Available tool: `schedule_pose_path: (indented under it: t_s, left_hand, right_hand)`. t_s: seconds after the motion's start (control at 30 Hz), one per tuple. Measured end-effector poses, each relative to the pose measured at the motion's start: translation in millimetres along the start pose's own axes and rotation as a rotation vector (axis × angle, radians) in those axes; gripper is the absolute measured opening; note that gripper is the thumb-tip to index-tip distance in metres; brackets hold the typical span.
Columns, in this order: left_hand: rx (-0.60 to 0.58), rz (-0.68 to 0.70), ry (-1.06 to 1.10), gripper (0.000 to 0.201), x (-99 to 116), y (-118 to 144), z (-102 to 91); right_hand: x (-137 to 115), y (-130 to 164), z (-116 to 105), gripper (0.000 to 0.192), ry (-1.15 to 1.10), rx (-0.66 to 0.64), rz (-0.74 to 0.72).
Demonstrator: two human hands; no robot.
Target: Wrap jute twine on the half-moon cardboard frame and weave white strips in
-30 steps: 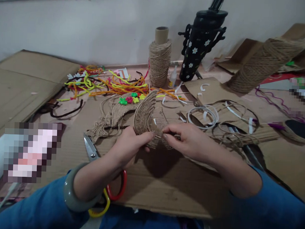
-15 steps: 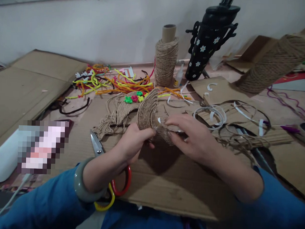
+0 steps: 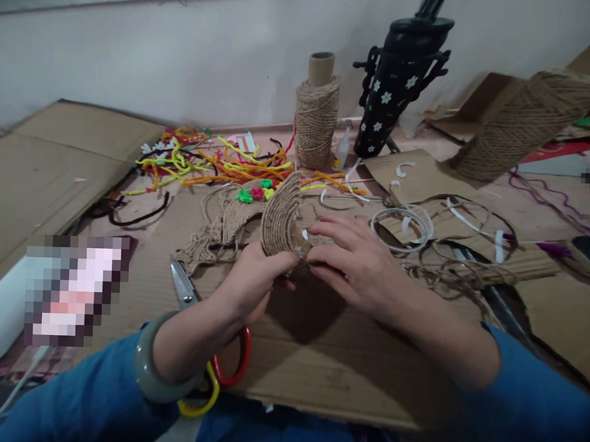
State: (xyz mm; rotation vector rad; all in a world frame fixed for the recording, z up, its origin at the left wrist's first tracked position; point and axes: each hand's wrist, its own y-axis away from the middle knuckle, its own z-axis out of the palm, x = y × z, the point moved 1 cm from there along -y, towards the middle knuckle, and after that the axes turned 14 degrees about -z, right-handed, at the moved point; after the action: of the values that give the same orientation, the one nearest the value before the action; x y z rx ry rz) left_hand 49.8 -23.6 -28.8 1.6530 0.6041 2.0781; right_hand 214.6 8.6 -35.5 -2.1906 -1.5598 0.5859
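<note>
While the brown corrugated cardboard sheet [image 3: 319,357] covers the surface's near edge, a curved piece of coiled tan jute [image 3: 282,214] stands above its middle. The left hand [image 3: 254,281] pinches its lower rim, grip clamped; the right hand [image 3: 354,262] presses fingers together against its inner side. Red-and-yellow-handled scissors [image 3: 195,308] lie under the left wrist.

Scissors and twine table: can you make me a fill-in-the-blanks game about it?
1. Both hands hold a curved piece covered in ____.
2. The scissors lie under the ____ arm.
3. The scissors have one red handle and one ____ handle.
4. The black bottle has white ____ on it.

Missing words: twine; left; yellow; flowers
</note>
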Motion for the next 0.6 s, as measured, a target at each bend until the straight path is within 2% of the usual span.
schedule_pose_path:
  t_s: [0.1, 0.2, 0.3, 0.4, 0.5, 0.6]
  left_hand:
    - [-0.001, -0.013, -0.016, 0.025, -0.5, -0.4, -0.4]
    - [0.0, 0.011, -0.016, 0.024, -0.4, -0.6, 0.0]
    - [0.022, 0.012, -0.043, 0.023, -0.4, -0.9, 0.2]
    - [0.046, -0.002, -0.108, 0.021, -1.3, -1.1, 0.1]
    - [0.052, 0.017, -0.14, 0.021, -2.5, -1.0, 0.1]
    - [0.037, 0.035, -0.131, 0.02, -3.5, -0.5, 0.9]
  right_hand:
    - [1.1, 0.4, -1.6, 0.014, -0.017, -0.011, 0.009]
    - [4.7, 0.5, -10.1, 0.015, -0.137, 0.025, 0.014]
    - [11.0, 0.7, -22.1, 0.02, -0.272, 0.073, 0.198]
    - [14.4, 0.6, -26.6, 0.028, -0.401, -0.049, 0.398]
    - [13.1, -1.5, -23.0, 0.026, -0.471, -0.183, 0.441]
    - [10.8, -4.3, -18.3, 0.022, -0.466, -0.218, 0.452]
